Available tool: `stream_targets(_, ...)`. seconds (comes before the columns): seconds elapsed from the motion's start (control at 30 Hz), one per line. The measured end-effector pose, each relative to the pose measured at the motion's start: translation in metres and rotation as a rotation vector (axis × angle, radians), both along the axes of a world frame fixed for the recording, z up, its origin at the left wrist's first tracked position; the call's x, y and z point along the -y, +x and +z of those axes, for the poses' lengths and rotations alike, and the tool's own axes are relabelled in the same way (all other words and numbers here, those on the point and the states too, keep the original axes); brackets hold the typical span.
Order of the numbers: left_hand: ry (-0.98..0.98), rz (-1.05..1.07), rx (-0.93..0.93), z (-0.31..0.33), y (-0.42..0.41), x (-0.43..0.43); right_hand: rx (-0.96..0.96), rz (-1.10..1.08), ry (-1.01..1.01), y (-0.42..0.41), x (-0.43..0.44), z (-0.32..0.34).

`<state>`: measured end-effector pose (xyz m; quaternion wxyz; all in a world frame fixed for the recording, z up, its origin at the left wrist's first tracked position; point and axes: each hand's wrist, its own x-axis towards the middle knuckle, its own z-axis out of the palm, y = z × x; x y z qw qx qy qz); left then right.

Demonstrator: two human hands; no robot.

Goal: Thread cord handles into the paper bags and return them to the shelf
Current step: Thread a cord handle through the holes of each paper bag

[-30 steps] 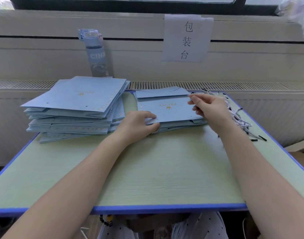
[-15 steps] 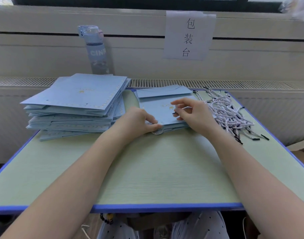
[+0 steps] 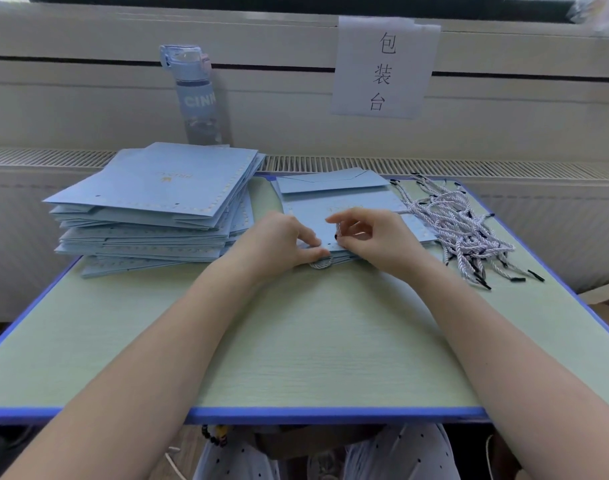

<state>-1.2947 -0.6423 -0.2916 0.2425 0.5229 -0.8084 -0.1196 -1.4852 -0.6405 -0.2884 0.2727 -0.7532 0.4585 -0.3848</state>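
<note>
The left hand (image 3: 279, 242) is pinching the near edge of a flat light-blue paper bag (image 3: 375, 202) between thumb and forefinger. The right hand (image 3: 377, 242) seems to be pinching a white twisted cord (image 3: 337, 233) by its black tip, just right of those fingers. A cord loop (image 3: 319, 265) is poking out beneath them. A heap of loose striped cords (image 3: 459, 225) is lying right of the right fingers, and a tall stack of blue bags (image 3: 157, 206) left of the left ones.

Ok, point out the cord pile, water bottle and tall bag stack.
cord pile (image 3: 452, 221), head view, middle of tangle
water bottle (image 3: 197, 98), head view, label band
tall bag stack (image 3: 171, 190), head view, top bag's face
</note>
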Motion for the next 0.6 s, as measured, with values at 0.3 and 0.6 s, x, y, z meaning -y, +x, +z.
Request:
stream_targets(0.3,-0.001,0.016,0.008,-0.002,0.000,0.000,-0.132,-0.053,-0.045,0.007,0.003,0.003)
stream_targets(0.6,-0.013,0.009,0.016,0.002,-0.001,-0.002,-0.106,-0.085,-0.191,0.011,0.005,-0.008)
